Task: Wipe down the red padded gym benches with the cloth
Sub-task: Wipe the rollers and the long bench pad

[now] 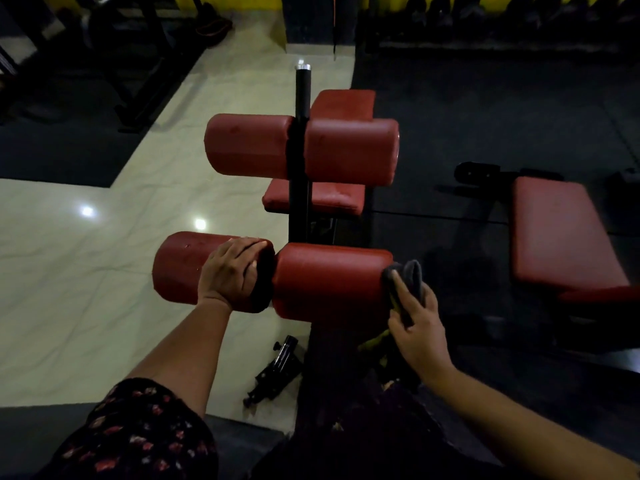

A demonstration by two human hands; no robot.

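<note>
**A:** Where is the right grip?

**B:** The right hand (417,327) presses a dark grey cloth (407,282) against the outer end of the near right roller pad (329,280). The fingers lie fairly straight over the cloth, which bunches up above the fingertips; a yellowish edge of it shows under the palm.

**A:** And the left grip?

**B:** The left hand (230,271) rests on top of the near left roller pad (180,265), at its inner end, fingers curled over the pad's black end face beside the gap between the two rollers. It holds nothing else.

**A:** What lies beyond the hands?

**B:** Just past the gap between the grips a black upright post (300,140) rises away, with a silver cap at its far tip. It carries a second pair of red rollers, the far left roller pad (247,143) and the far right roller pad (351,150). Behind those, lower down, the bench (332,197) shows its red seat pad, and a further red pad (344,103) shows beyond the far rollers.

**A:** Anything off to the right of the cloth grip?

**B:** A second bench (557,233) with a long red pad, well apart, standing on dark rubber flooring (485,116).

**A:** And to the left?

**B:** Glossy pale tile floor (86,271). Below and between the grips, a small black metal fitting (277,368) lies on the tile. A dark floral sleeve (138,434) covers the left upper arm.
</note>
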